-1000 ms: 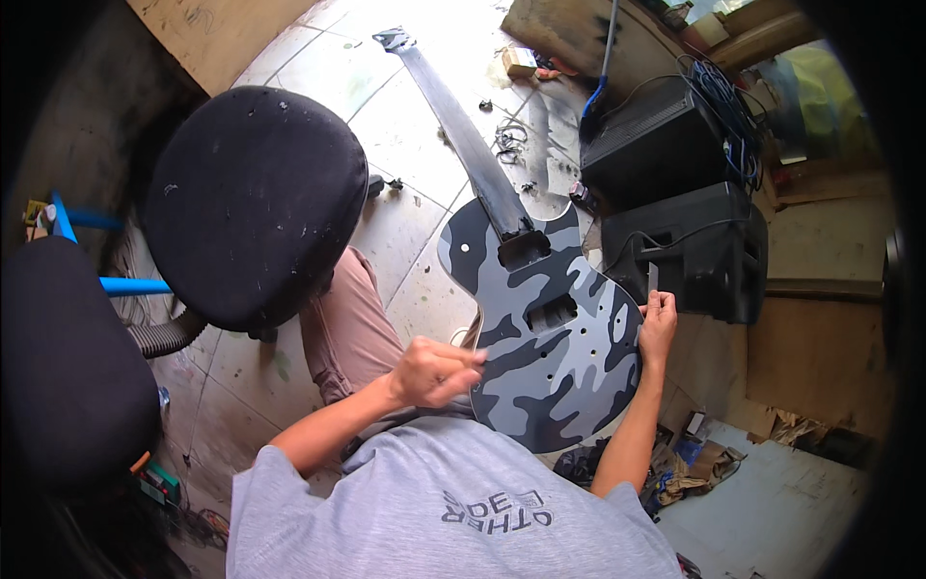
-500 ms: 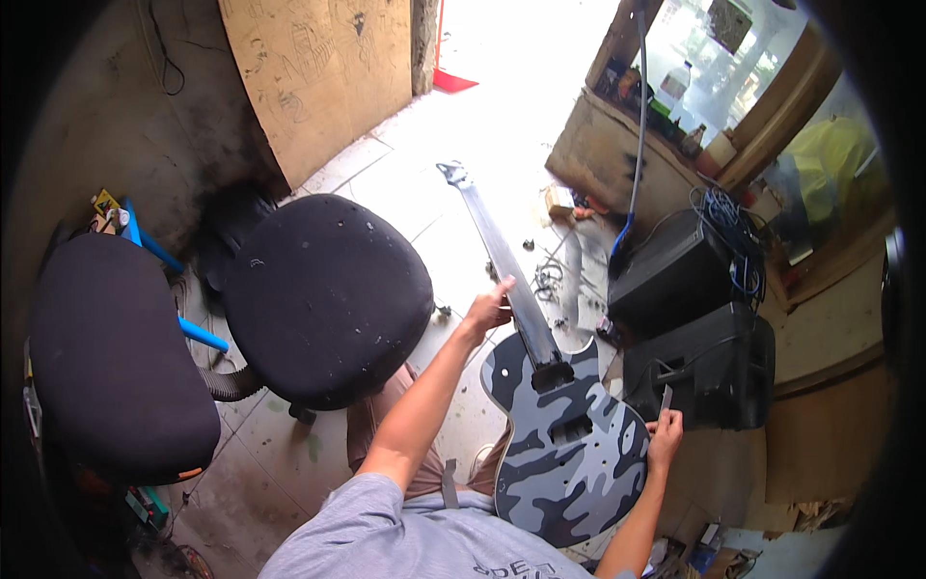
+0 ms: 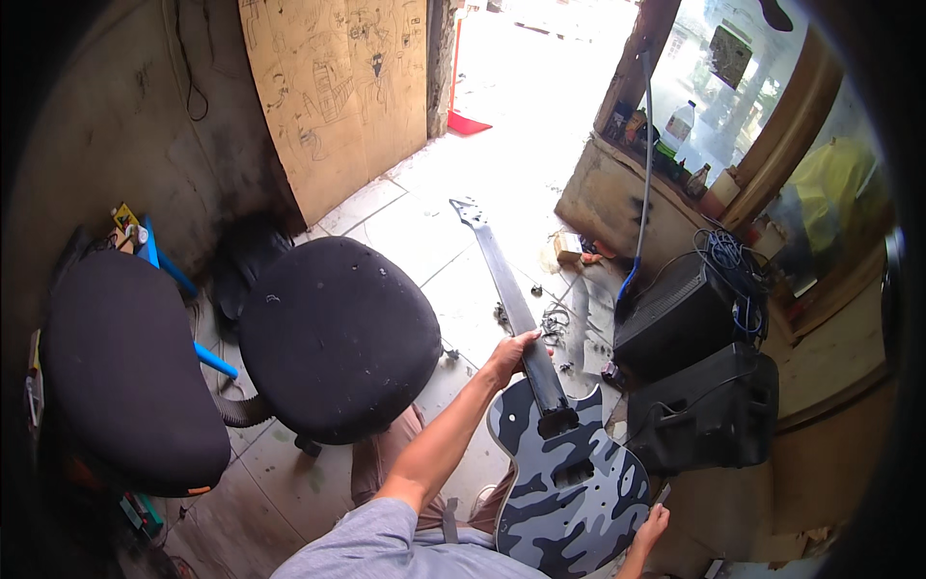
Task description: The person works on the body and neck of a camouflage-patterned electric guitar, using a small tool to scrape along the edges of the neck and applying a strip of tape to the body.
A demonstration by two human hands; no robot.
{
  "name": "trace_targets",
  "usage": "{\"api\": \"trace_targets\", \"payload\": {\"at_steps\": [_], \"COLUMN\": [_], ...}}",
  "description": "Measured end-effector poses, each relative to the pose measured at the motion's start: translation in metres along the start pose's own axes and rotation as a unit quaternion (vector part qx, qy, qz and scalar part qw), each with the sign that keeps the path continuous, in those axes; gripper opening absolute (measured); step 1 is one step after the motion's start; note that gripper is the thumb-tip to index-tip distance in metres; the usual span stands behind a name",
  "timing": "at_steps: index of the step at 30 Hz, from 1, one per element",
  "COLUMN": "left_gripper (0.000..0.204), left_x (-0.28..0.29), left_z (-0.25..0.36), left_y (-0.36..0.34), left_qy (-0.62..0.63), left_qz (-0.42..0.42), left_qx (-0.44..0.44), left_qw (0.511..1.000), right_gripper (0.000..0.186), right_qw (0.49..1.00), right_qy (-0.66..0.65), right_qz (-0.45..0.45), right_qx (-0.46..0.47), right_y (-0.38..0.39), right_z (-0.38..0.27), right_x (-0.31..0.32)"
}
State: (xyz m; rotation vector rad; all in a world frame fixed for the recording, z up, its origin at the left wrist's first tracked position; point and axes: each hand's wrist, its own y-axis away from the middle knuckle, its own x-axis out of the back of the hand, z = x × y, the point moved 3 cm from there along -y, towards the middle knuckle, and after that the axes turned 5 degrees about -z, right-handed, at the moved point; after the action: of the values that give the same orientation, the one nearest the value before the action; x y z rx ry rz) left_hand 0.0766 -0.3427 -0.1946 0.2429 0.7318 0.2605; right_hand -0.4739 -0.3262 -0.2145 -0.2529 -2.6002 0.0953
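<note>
An unstrung electric guitar (image 3: 579,502) with a grey and black camouflage body lies tilted over my lap, its bare dark neck (image 3: 506,285) pointing away. The neck pickup slot and a rectangular cavity in the body are empty. My left hand (image 3: 516,357) is wrapped around the neck a little above the body. At the body's right edge, my right hand (image 3: 653,527) is closed on a small flat grey piece (image 3: 663,494), whose exact kind I cannot make out.
Two black padded seats (image 3: 338,338) stand at the left. Black speaker-like boxes (image 3: 704,405) with a coil of cables (image 3: 738,261) sit at the right. Small dark parts (image 3: 555,328) lie on the tiled floor beyond the guitar. A drawn-on board (image 3: 338,96) leans at the back.
The view has tilted up, so everything sits lower. My left hand has slid slightly toward the guitar's body. My right hand has come down nearer along the body's right edge with the grey piece.
</note>
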Motion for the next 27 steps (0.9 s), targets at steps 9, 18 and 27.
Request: {"api": "trace_targets", "payload": {"at_steps": [9,18,27], "left_gripper": [0.046,0.064,0.074], "left_x": [-0.063,-0.134,-0.183], "left_z": [0.025,0.196,0.339], "left_y": [0.038,0.103,0.178], "left_qy": [0.009,0.045,-0.177], "left_qz": [-0.033,0.060,0.014], "left_qx": [-0.074,-0.242,-0.367], "left_qw": [0.997,0.967,0.913], "right_gripper": [0.032,0.032,0.016], "right_qw": [0.997,0.989,0.952], "right_qy": [0.063,-0.078,-0.301], "right_qz": [0.033,0.101,-0.047], "right_qx": [0.031,0.069,0.021], "right_y": [-0.029,0.005,0.093], "right_z": [0.025,-0.117,-0.211], "right_x": [0.024,-0.016,-0.142]}}
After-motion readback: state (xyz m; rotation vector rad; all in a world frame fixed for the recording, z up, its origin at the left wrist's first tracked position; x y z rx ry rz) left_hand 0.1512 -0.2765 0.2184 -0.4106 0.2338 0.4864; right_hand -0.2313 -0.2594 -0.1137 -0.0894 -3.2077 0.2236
